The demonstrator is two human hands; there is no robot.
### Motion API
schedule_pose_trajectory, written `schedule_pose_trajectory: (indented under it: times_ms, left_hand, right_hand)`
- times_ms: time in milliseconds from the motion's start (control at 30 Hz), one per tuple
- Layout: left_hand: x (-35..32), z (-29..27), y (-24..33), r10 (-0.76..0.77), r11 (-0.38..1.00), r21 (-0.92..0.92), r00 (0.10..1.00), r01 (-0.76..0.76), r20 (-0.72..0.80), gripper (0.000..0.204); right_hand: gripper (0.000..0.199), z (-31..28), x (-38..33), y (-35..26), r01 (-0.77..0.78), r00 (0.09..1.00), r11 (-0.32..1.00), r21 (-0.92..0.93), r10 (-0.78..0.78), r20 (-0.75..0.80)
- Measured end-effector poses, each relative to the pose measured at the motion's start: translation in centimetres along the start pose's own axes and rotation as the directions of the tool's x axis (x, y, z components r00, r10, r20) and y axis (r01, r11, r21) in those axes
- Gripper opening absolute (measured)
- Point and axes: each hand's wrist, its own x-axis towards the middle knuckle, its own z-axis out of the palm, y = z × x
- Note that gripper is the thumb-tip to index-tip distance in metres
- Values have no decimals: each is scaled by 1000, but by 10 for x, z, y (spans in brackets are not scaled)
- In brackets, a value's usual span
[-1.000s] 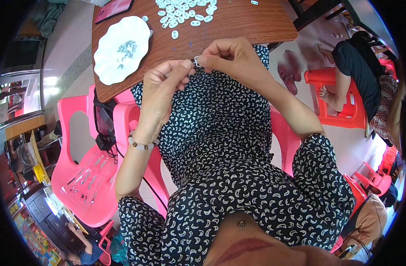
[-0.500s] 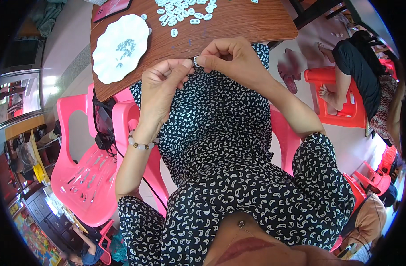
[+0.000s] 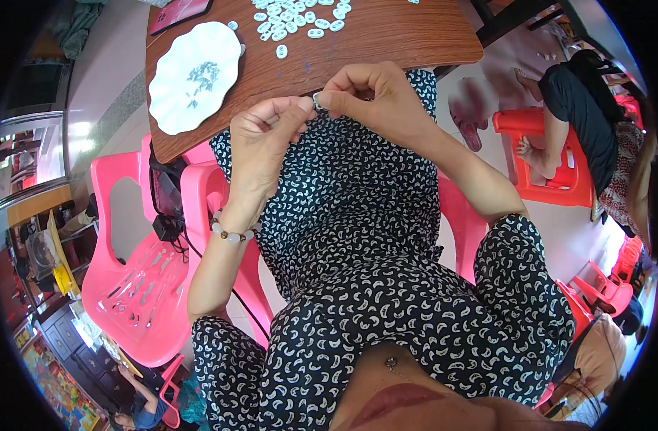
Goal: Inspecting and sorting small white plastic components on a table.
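Between the fingertips of both hands, just off the table's near edge, is a small white piece (image 3: 317, 101), mostly covered by the fingers. My left hand (image 3: 273, 123) pinches it from one side with thumb and forefinger. From the other side my right hand (image 3: 368, 95) pinches it too, its fingers curled. To the left, a white wavy-edged plate (image 3: 172, 106) carries a scatter of tiny grey slivers (image 3: 202, 76). Many white oval pieces, each with dark marks like holes, lie in a loose pile (image 3: 293, 20) farther back; a single oval piece (image 3: 282, 52) lies nearer.
The brown wooden table (image 3: 386, 39) has a pink flat case (image 3: 181, 13) at its far left. A pink chair (image 3: 131, 302) with a black bag (image 3: 167, 194) stands to the left. At right, a person's bare leg and hand are beside a red stool (image 3: 512, 126).
Almost nothing differs. Both hands keep their pinch on the small white piece, with only a slight shift of the fingers.
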Motion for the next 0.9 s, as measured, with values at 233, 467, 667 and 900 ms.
schedule_pose_trajectory:
  times_ms: [233,467,667,900]
  left_hand:
    - [0,0,1,-6,999,46,1000,6,-3,16]
    - [-1,1,3,-66,997,-35,998,66,0,19]
    - [0,-11,3,-82,994,-75,996,80,-26,23]
    - [16,-16,12,154,947,295,986,-128,-67,18]
  right_hand:
    - [19,-1,-1,0,-11,1000,1000,15,10,16]
    - [19,0,1,1,-21,1000,996,81,21,3]
    - [20,-5,2,0,-44,999,996,76,45,-9]
    - [20,-10,3,-3,-36,999,996,80,37,-20]
